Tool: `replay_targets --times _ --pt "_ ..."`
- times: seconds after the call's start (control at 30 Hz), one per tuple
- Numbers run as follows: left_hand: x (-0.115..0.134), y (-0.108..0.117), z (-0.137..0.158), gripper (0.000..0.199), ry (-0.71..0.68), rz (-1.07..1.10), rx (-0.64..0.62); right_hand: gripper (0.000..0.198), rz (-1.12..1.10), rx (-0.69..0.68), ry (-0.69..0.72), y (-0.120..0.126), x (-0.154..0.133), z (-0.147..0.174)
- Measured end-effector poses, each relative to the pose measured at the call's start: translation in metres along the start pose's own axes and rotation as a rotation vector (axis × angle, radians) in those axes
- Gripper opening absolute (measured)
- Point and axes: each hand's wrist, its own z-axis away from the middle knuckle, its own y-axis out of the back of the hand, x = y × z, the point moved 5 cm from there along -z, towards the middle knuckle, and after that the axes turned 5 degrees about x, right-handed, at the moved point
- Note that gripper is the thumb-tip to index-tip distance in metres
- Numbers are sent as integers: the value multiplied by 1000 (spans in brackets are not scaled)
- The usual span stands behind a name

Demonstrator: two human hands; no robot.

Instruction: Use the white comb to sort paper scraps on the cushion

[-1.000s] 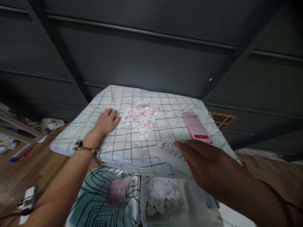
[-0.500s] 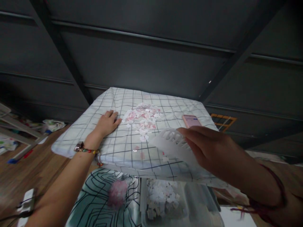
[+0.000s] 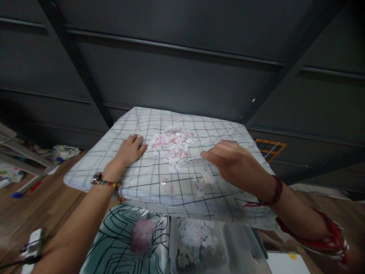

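Note:
My left hand [image 3: 130, 149] lies flat on the white checked cloth [image 3: 148, 179], left of a heap of small white and pink paper scraps [image 3: 175, 140]. Its fingers are apart and it holds nothing. Above the cloth, right of the heap, my right hand [image 3: 229, 160] is closed on a thin white plastic piece [image 3: 194, 161]. That piece is now seen nearly edge-on, its tip close to the heap's near side. Below it lies a smaller cluster of scraps [image 3: 207, 178]. A phone [image 3: 230, 142] is mostly hidden behind my right hand.
Under the table's front edge stands a clear plastic bin [image 3: 239, 243] with many paper scraps in it. A teal patterned cloth [image 3: 114, 236] with a blurred pink patch is beside it. A dark panelled wall [image 3: 176, 83] rises behind the table. A power strip [image 3: 32, 247] lies lower left.
My right hand has turned the white plastic piece from a broad, slotted face to nearly edge-on and moved slightly left. More scraps show on the cloth below it. My left hand stays put.

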Motion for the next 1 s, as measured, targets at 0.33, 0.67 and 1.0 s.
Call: replay_targets --times 0.33,0.67,1.0 --pt "3 1 0 57 8 -29 -4 40 -27 28 7 5 -2 2" --pt "3 0 0 55 -2 -22 21 42 -35 -20 -3 1 0 4" --pt "-1 -2 -1 51 -12 11 17 41 2 81 36 2 -8 -1"
